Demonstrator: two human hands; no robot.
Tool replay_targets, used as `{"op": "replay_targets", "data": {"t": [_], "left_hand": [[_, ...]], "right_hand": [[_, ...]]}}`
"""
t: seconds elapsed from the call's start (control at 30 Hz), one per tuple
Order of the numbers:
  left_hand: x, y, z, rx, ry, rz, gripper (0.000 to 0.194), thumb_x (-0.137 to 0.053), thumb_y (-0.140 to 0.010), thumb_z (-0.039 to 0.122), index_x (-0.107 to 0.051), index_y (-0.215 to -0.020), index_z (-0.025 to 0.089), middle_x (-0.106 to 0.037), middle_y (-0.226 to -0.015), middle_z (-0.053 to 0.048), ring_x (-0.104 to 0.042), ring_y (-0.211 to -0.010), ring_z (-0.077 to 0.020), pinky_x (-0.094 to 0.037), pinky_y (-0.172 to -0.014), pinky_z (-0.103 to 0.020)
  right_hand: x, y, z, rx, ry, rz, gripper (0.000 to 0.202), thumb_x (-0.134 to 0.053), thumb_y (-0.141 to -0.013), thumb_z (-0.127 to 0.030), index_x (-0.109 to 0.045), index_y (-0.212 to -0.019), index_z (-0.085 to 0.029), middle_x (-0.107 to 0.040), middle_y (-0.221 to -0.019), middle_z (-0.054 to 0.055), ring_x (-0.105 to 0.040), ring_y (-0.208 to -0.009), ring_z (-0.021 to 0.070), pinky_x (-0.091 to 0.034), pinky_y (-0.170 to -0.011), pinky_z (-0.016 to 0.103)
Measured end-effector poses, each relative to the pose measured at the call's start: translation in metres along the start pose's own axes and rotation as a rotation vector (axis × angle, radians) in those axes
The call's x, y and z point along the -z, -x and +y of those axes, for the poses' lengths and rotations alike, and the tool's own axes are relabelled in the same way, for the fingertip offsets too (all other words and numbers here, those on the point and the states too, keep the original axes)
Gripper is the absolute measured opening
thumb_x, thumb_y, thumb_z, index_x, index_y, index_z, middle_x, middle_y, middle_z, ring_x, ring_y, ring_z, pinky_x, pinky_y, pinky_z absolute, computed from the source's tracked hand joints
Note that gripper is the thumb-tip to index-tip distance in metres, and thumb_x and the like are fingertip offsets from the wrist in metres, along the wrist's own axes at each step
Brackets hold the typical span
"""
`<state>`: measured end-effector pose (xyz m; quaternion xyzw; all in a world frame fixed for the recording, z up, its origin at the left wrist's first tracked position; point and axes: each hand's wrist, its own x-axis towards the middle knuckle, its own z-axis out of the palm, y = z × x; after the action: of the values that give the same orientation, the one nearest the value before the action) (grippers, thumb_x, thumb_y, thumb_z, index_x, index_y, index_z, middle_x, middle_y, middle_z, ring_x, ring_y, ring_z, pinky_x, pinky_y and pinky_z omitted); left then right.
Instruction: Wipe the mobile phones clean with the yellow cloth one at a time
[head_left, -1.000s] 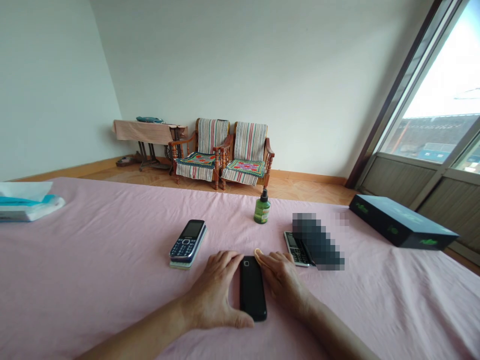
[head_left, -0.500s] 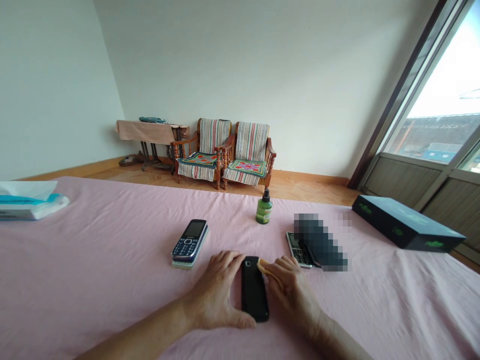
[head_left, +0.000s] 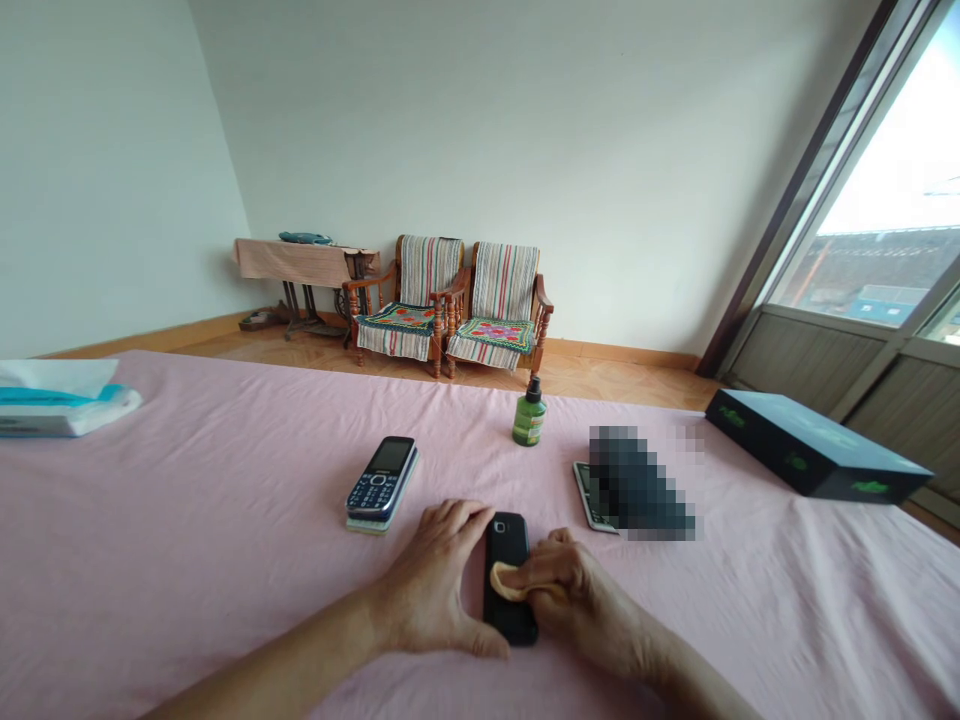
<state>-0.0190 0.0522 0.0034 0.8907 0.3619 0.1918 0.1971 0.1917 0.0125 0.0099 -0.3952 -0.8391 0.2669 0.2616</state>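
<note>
A black phone (head_left: 510, 620) lies back up on the pink cloth, its camera at the far end. My left hand (head_left: 435, 580) braces its left side, fingertips at the top corner and thumb at the near end. A yellow cloth (head_left: 510, 583) is pinched in my right hand (head_left: 589, 600) and pressed on the middle of the phone's back. To the left, a dark keypad phone (head_left: 381, 478) rests on top of another pale-edged one. On the right, a white-edged keypad phone (head_left: 585, 492) is partly covered by a blurred dark object (head_left: 637, 485).
A green spray bottle (head_left: 529, 415) stands beyond the phone. At the far right is a black box (head_left: 810, 445), at the far left a tissue pack (head_left: 67, 405). Two chairs (head_left: 495, 300) and a draped side table (head_left: 292, 262) are by the wall.
My right hand has slid the yellow cloth from the phone's upper right edge down and left onto the middle of its back. My left hand has stayed almost still.
</note>
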Motion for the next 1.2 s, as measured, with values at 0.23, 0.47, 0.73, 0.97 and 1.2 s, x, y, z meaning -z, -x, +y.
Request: {"op": "replay_targets", "data": {"t": [0.23,0.47,0.73,0.97,1.2], "left_hand": [[0.000,0.000,0.000,0.000,-0.026,-0.014,0.105,-0.074,-0.052,0.068,-0.039,-0.137,0.017,-0.045,-0.133,-0.016,-0.042,-0.119,-0.0380,-0.031,-0.103,-0.052],[0.000,-0.001,0.002,0.000,-0.019,0.004,0.103,-0.075,-0.049,0.068,-0.044,-0.133,0.018,-0.048,-0.128,-0.015,-0.046,-0.114,-0.0371,-0.035,-0.099,-0.052],[0.003,0.000,0.004,-0.020,-0.027,-0.021,0.106,-0.074,-0.050,0.071,-0.041,-0.136,0.017,-0.046,-0.132,-0.015,-0.043,-0.118,-0.0374,-0.031,-0.104,-0.052],[0.002,0.000,0.003,0.007,-0.038,-0.016,0.107,-0.075,-0.049,0.070,-0.042,-0.135,0.016,-0.046,-0.132,-0.017,-0.043,-0.118,-0.0385,-0.031,-0.102,-0.053],[-0.003,-0.001,0.002,-0.002,-0.047,0.028,0.104,-0.079,-0.046,0.062,-0.043,-0.133,0.017,-0.048,-0.130,-0.014,-0.046,-0.116,-0.0363,-0.034,-0.100,-0.050]], "right_hand": [[-0.002,-0.006,0.003,-0.021,0.097,0.078,0.027,-0.040,-0.081,-0.006,-0.063,-0.079,-0.020,-0.059,-0.060,-0.005,-0.051,-0.057,0.0101,-0.033,-0.079,0.030],[0.000,0.001,-0.009,0.057,0.037,-0.103,0.030,-0.037,-0.072,0.001,-0.058,-0.067,-0.019,-0.055,-0.052,-0.009,-0.047,-0.050,0.0068,-0.030,-0.086,0.029],[-0.010,-0.020,0.022,-0.061,0.291,0.209,0.033,-0.037,-0.095,-0.019,-0.057,-0.120,-0.023,-0.067,-0.076,0.001,-0.056,-0.067,0.0154,-0.028,-0.072,0.030],[-0.005,-0.007,-0.001,0.039,0.227,0.077,0.024,-0.038,-0.095,-0.016,-0.060,-0.099,-0.023,-0.062,-0.068,-0.003,-0.052,-0.061,0.0115,-0.027,-0.074,0.028],[-0.003,0.015,-0.027,0.095,0.145,-0.022,0.026,-0.039,-0.090,-0.014,-0.060,-0.076,-0.020,-0.054,-0.062,-0.005,-0.045,-0.058,0.0085,-0.030,-0.077,0.027]]}}
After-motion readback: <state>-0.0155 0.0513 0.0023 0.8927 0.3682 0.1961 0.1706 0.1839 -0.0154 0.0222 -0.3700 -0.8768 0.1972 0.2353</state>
